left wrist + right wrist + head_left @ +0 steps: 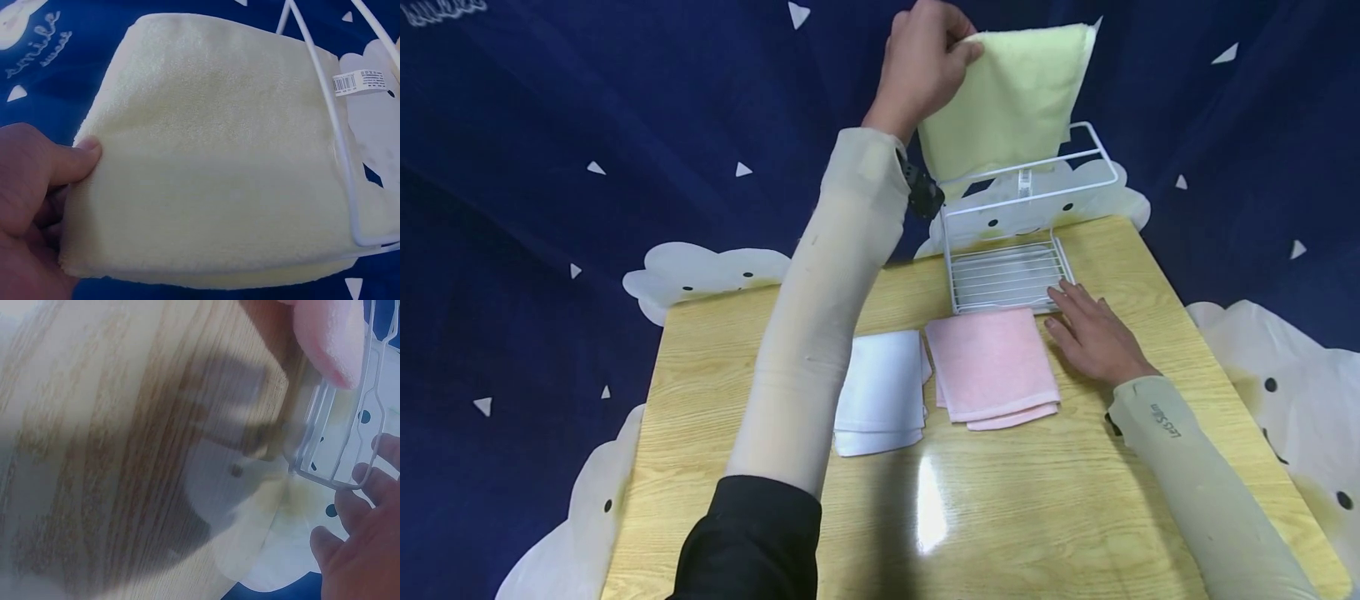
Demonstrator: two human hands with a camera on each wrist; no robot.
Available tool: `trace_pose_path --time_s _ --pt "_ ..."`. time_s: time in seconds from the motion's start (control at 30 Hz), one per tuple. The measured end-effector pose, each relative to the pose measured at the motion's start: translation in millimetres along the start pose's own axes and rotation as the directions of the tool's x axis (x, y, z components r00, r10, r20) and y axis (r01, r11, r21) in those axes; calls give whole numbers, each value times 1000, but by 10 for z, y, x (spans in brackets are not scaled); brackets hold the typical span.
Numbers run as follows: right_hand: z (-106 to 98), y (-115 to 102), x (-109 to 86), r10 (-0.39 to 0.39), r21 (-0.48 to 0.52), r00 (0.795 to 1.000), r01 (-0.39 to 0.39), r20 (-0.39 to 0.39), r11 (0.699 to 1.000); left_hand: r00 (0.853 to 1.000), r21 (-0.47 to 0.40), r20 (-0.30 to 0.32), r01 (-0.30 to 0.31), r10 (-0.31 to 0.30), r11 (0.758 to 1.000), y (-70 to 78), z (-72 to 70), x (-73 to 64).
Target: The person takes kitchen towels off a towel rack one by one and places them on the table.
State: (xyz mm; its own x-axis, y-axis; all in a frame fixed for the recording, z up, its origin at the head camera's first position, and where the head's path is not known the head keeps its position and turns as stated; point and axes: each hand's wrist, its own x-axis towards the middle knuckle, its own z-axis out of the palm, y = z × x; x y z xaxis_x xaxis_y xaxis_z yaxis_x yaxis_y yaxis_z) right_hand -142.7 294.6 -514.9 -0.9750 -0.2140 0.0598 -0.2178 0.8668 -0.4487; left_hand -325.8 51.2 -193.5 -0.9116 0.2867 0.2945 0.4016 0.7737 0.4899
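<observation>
My left hand [925,67] pinches a corner of a folded pale yellow towel [1018,96], thumb on its near face in the left wrist view. The towel [212,144] is held up at the top of a white wire rack [1030,198], its lower edge by the upper bars. My right hand [1097,337] lies palm down with fingers spread, fingertips at the rack's front right corner. In the right wrist view those fingers [350,509] are by the wire frame [340,485]. In front of the rack lies a folded pink towel [992,362].
A folded white towel [880,392] lies left of the pink one on the wooden table [1000,508]. Behind and around the table hangs a dark blue cloth [535,167] with white triangles and cloud shapes. A barcode label [360,82] is on the rack.
</observation>
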Motion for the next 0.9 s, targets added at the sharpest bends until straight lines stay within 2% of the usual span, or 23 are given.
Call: trace_pose_path --time_s 0.33,0.53,0.73,0.9 --pt "8 15 16 -5 4 1000 5 3 1000 998 -7 -60 -26 25 1000 -15 -166 0" --pt "96 2 8 27 4 998 -27 54 1000 997 -24 -68 -48 46 999 -40 -256 -27" --pt "123 46 10 28 -38 1000 -27 13 999 995 -35 -94 14 -17 999 -31 -321 -54" --pt "99 91 8 33 -34 999 -32 28 999 996 -41 -88 -2 -2 999 -68 -422 -89"
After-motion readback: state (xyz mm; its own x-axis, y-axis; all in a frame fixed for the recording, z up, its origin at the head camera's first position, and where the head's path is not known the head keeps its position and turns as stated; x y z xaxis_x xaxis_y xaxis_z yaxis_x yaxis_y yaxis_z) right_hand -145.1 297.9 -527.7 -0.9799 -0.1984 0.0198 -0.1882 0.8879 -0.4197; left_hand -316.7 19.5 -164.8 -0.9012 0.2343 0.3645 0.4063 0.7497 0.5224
